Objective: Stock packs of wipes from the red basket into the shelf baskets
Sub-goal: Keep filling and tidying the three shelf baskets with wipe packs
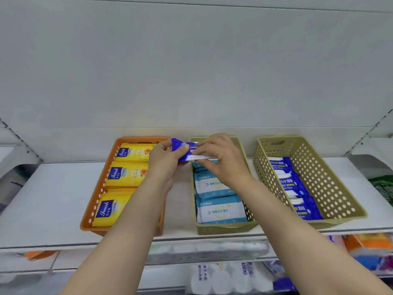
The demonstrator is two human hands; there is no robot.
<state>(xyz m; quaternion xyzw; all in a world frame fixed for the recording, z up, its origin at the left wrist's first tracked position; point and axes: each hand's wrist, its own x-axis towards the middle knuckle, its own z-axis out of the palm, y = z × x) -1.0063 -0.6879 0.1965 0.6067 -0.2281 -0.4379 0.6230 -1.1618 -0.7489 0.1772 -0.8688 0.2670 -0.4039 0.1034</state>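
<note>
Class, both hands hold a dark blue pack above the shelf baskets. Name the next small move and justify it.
Probably carry the dark blue pack, held by the left hand and right hand, rightward to the right-hand basket: its packs look the same blue, and its right side has room.

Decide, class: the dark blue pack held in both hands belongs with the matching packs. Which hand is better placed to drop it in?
Probably the right hand. Its grip is already on the dark blue pack, and its arm lies nearest the right-hand basket holding matching blue packs. The left hand would have to cross over.
</note>
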